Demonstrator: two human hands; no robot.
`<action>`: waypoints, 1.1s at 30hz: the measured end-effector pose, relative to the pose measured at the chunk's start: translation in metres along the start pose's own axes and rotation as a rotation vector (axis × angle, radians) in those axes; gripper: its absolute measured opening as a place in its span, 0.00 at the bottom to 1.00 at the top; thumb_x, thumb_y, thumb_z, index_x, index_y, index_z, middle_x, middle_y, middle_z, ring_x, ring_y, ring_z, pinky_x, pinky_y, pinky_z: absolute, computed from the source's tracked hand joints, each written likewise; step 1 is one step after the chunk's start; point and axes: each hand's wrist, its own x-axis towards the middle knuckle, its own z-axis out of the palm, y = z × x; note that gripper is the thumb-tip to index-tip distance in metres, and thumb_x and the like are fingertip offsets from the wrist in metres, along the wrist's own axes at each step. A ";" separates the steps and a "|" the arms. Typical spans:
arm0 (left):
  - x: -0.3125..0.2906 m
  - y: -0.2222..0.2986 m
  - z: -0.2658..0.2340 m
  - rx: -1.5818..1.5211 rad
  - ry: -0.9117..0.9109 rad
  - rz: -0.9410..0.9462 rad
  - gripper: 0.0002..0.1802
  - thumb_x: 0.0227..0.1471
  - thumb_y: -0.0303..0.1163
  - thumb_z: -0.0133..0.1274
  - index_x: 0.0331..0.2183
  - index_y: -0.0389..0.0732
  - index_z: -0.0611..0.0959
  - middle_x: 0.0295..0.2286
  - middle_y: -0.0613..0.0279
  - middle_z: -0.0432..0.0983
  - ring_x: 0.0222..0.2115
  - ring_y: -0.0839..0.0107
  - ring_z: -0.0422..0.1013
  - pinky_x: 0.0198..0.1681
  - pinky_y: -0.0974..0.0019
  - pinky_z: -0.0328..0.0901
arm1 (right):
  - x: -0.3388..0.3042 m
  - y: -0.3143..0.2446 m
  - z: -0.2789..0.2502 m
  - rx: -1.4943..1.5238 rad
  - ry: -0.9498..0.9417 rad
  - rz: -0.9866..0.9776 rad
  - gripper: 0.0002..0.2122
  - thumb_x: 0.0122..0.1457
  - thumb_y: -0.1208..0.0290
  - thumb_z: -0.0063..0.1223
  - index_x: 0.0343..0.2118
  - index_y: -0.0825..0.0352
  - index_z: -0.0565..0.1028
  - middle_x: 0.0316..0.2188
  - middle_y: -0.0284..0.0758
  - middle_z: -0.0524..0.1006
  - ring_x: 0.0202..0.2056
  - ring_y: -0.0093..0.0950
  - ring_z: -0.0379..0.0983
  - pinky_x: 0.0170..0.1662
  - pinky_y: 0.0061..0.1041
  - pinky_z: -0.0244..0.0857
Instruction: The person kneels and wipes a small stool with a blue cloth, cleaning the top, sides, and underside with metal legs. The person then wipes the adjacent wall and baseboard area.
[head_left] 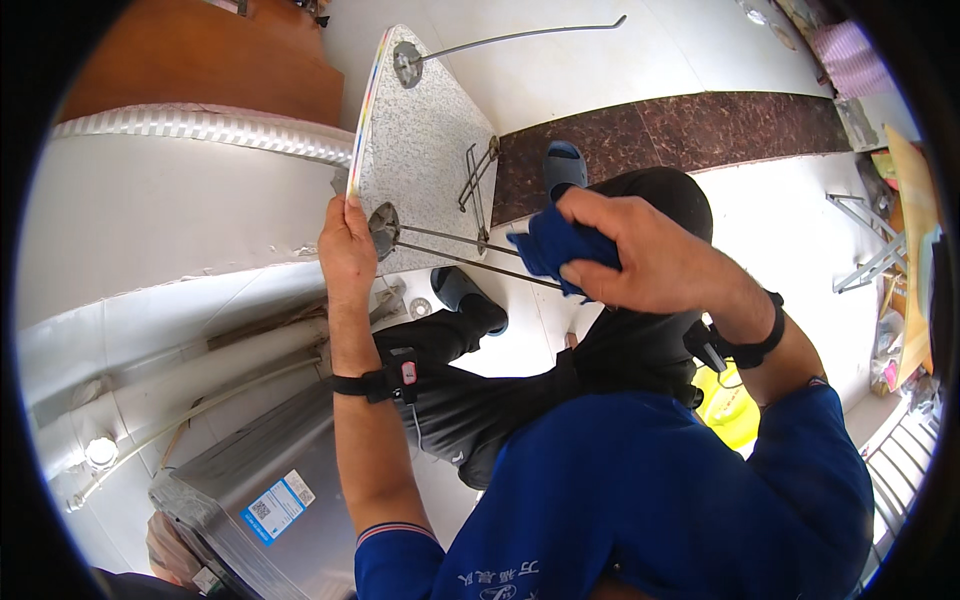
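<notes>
Tilted table (430, 160) braced, blue cloth (562, 245) at its legs (470, 263)

At upper centre of the frame, the table stands tipped up, underside showing. The left hand (348, 255) grasps its edge, presumably to steady it and keep the legs within reach. The right hand's (645, 255) fingers clench the bunched cloth where two legs meet it; whether it wraps them, I cannot tell.

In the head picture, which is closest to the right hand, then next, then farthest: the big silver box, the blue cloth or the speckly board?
1. Blue cloth: right in the grip of the right hand.
2. Speckly board: to that hand's left, its edge held by the left hand.
3. Silver box: farthest, at the lower left.
</notes>
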 end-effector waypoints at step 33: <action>-0.006 0.010 0.000 0.030 -0.001 0.003 0.17 0.71 0.41 0.45 0.47 0.39 0.81 0.29 0.37 0.79 0.31 0.34 0.75 0.33 0.43 0.68 | 0.143 0.163 0.097 0.116 0.449 0.461 0.26 0.63 0.51 0.54 0.44 0.78 0.72 0.39 0.54 0.79 0.42 0.42 0.78 0.46 0.40 0.72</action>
